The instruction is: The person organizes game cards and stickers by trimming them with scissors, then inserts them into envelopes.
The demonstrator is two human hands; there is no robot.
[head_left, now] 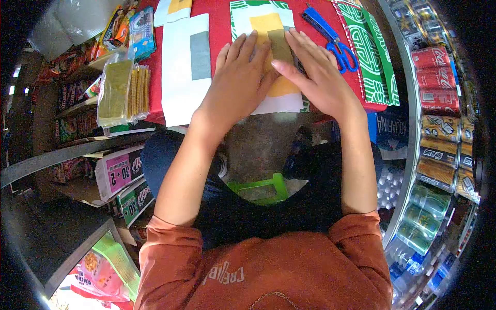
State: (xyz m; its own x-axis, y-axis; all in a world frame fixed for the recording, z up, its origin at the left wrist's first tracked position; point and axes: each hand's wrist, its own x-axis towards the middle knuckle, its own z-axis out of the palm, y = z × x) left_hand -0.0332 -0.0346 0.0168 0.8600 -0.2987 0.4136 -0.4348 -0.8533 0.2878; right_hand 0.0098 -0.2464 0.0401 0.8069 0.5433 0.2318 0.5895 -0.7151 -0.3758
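Observation:
A white sheet (284,105), which could be cloth or paper, lies on the red tabletop with a yellow piece (266,21) and an olive-brown piece (280,45) on it. My left hand (240,77) rests flat over the left part of these pieces, fingers stretched out. From the other side my right hand (323,75) presses down near the olive-brown piece, its fingers extended and thumb pointing left. Both palms hide part of the layers. To the left is another white sheet (178,67) bearing a grey rectangle (200,56).
Blue-handled scissors (347,58) and a blue stapler-like tool (319,23) lie right of my hands. Green-and-white patterned material (369,51) runs along the table's right edge. Packaged snacks (124,93) stand at left; drink cans (436,85) line the right. A green stool (258,189) is below.

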